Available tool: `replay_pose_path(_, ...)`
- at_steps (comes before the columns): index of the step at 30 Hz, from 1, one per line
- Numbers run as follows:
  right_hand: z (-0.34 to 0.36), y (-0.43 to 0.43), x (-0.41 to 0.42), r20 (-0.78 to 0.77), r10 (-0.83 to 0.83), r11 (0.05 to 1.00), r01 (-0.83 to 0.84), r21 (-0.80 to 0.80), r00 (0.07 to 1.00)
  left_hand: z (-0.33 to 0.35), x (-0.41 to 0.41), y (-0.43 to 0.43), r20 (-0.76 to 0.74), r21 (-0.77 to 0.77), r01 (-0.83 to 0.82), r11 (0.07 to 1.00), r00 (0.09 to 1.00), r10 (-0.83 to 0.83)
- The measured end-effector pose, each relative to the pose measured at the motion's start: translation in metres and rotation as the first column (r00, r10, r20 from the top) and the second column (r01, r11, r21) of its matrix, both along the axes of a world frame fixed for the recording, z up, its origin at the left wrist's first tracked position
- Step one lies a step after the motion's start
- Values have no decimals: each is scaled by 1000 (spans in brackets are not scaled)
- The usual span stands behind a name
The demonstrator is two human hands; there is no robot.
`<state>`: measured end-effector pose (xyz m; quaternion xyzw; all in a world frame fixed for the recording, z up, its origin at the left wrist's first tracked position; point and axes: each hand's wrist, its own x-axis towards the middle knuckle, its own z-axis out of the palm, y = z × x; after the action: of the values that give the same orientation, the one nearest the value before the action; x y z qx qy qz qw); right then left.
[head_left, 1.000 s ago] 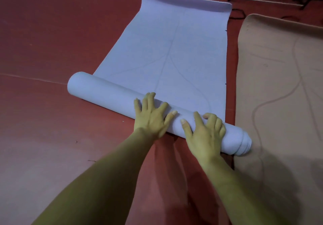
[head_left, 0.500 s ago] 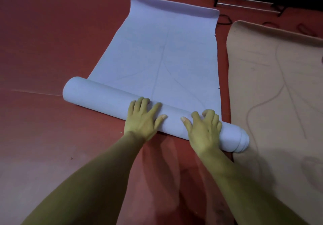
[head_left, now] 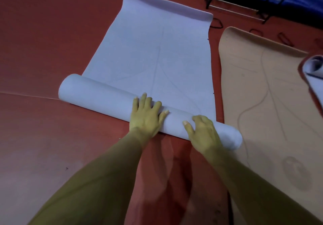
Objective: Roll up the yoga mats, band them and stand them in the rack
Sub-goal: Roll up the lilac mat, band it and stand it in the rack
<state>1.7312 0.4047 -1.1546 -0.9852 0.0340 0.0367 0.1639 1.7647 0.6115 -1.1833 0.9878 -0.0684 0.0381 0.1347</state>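
Rolled further now, the lilac mat (head_left: 157, 50) may cone, since your flat left hand (head_left: 146, 118) and your right hand (head_left: 204, 134), curled over it, press off-centre.

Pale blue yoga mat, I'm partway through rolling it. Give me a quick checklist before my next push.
1. Both hands on the rolled part: ok. The left hand presses flat and the right hand curls over it.
2. Flat stretch of the pale blue yoga mat ahead free of objects: ok.
3. Roll ends even: cannot tell. The right end is blurred.
4. Right end clear of the tan mat: not ok. It appears to overlap that mat's edge.
5. Far edge lying flat: not ok. It curls upward.
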Motion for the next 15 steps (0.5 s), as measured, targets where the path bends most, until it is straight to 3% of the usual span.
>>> replay_pose_path(2, 11, -3, -2, -110, -17, 1000, 19, 17, 994, 5, -5, 1, 6, 30, -39, 999, 999, 38)
replay_pose_path(5, 12, -8, 2, -112, 19, 1000, -20, -11, 994, 8, -5, -3, 0, 34, -61, 998, 998, 61)
replay_pose_path(9, -11, -10, 13, 173, 50, 996, -35, -87, 984, 2, 9, -7, 6, 49, -66, 997, 998, 66)
replay_pose_path(15, -35, -9, 42, 425, 22, 994, 26, -106, 905, -11, 34, -7, 142, 13, -34, 999, 989, 32)
